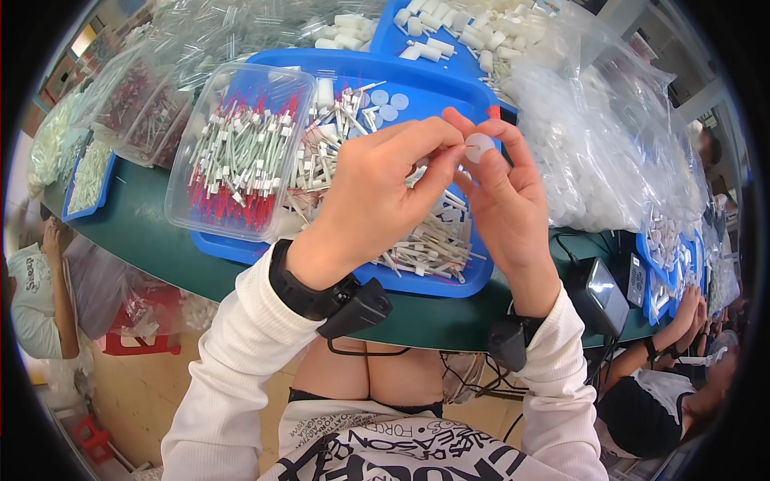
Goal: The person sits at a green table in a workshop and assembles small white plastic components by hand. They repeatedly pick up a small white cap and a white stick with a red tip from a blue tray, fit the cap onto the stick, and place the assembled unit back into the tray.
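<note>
My right hand [510, 200] pinches a round translucent white disc [480, 148] between thumb and fingertips, above the right side of a blue tray [479, 272]. My left hand [373, 188] is closed beside it, its thumb and index finger pinched at the disc's left edge. What lies in that pinch is too small and hidden to make out. Below my hands the tray holds many slim white tubes [425, 252] and, toward the back, several loose translucent discs [388, 113]. A clear plastic box [178, 192] of pale tubes with red wire ends rests on the tray's left side.
Behind stands another blue tray [391, 38] with white cylinders. A large clear bag [593, 152] of white pieces is at right, near a black device [600, 298] with cables. Co-workers sit at left and right; more boxes stand on the green table [152, 236].
</note>
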### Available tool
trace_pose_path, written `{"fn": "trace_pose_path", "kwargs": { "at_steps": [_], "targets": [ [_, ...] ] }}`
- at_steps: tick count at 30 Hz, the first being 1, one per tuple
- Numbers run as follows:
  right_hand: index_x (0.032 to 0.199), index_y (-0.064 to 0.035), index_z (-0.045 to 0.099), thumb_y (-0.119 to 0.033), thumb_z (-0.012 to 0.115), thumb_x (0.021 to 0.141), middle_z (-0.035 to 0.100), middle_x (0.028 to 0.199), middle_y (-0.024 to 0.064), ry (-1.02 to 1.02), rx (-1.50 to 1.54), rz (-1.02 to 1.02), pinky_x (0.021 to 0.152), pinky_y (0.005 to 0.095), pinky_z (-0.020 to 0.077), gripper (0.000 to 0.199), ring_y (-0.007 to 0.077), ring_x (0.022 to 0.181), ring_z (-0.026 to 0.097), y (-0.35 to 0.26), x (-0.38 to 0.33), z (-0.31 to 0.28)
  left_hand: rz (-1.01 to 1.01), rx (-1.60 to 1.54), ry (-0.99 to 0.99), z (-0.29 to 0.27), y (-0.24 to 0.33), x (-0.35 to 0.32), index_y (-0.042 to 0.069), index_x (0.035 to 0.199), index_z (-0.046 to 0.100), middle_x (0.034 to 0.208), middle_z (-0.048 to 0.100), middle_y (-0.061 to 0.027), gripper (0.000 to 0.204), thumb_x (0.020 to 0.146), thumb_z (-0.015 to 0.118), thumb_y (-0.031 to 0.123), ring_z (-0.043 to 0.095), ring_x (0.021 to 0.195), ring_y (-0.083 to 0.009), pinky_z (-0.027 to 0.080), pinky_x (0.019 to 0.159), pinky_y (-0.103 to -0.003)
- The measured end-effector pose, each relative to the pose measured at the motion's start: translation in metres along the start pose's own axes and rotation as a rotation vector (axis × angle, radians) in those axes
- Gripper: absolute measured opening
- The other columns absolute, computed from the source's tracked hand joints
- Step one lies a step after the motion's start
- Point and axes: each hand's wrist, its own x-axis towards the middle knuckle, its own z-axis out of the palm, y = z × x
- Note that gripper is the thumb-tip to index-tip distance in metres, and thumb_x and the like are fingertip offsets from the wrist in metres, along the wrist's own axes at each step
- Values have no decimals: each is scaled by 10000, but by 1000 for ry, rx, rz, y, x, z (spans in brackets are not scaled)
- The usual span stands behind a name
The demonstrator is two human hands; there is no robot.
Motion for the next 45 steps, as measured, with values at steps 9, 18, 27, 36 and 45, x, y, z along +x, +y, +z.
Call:
{"fn": "trace_pose_path", "kwargs": {
  "at_steps": [9,18,27,36,45],
  "targets": [
    [1086,-3,538,21,666,836,632,1145,140,4,-420,-139,943,322,465,282,209,1122,591,-6,1,-4,173,282,-94,-6,-2,-1,26,940,629,785,648,-97,132,817,627,-21,636,658,-232,489,554,-289],
    [1020,17,619,9,729,775,660,1030,80,-12,-600,-120,796,273,516,269,142,875,659,-12,2,-11,-49,17,-200,0,0,-9,48,1296,399,831,662,-170,399,910,450,-37,651,731,-351,502,664,-373],
    [1032,21,650,9,713,783,679,1000,84,37,-660,-66,819,280,519,257,155,880,664,-20,3,-13,-120,306,-243,-8,-6,-3,-6,1011,610,765,643,-134,152,875,543,1,640,747,-289,493,644,-355],
    [1007,27,685,27,727,765,692,982,84,41,-656,-105,831,276,520,246,149,904,653,-18,2,-18,49,293,-185,-8,-7,-4,-4,946,641,713,617,-103,178,808,540,-53,578,701,-244,472,627,-344],
    [1039,38,687,19,736,778,700,922,113,103,-572,47,774,251,531,266,135,842,660,-20,0,-16,148,362,-174,-7,-4,-4,6,932,630,747,591,-95,292,678,549,-114,543,704,-263,460,620,-359]
  ]
}}
